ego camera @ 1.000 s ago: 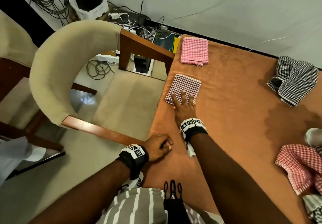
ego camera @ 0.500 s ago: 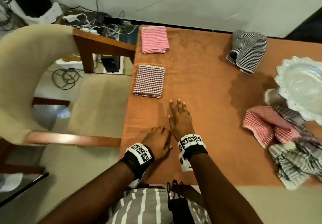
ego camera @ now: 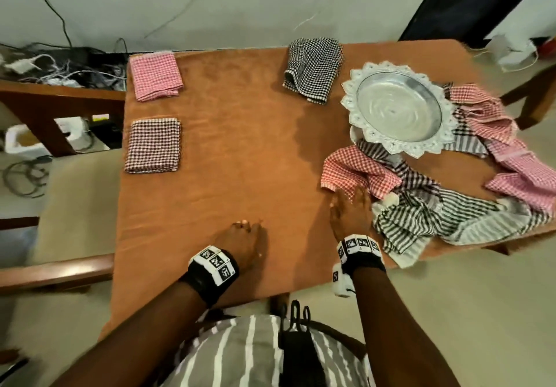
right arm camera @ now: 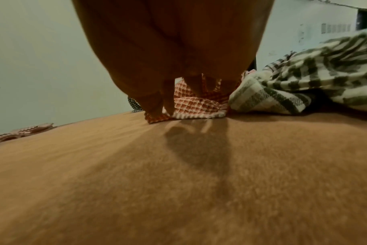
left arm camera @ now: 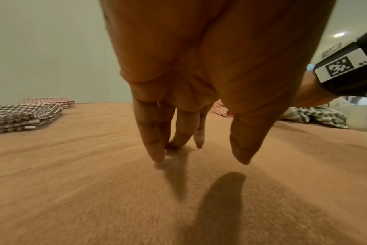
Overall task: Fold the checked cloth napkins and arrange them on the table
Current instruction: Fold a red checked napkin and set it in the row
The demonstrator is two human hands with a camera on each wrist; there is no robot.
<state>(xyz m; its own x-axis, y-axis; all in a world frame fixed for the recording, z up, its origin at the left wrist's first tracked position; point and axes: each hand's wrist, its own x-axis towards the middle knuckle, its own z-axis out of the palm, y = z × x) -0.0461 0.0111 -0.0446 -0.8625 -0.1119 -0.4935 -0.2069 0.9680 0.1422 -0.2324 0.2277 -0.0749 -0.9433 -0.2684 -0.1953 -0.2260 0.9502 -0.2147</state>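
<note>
Two folded napkins lie at the table's left edge: a pink checked one (ego camera: 155,77) at the back and a dark maroon checked one (ego camera: 153,145) (left arm camera: 21,116) in front of it. A red checked napkin (ego camera: 355,173) (right arm camera: 197,104) lies crumpled at the near end of a loose pile on the right. My right hand (ego camera: 346,200) (right arm camera: 178,102) reaches onto its near edge, fingers spread and touching the cloth. My left hand (ego camera: 246,225) (left arm camera: 199,157) rests its straight fingertips on the bare table cover (ego camera: 240,161), holding nothing.
A black-and-white checked napkin (ego camera: 313,69) lies loosely folded at the back. A scalloped silver plate (ego camera: 355,122) sits at the right on several crumpled napkins, including a grey striped one (ego camera: 421,218) (right arm camera: 304,79). A wooden chair (ego camera: 60,110) stands to the left.
My right hand left the maroon folded napkin and moved right across the table to the red napkin. The view swung right. My left hand shifted slightly onto the table's near middle.
</note>
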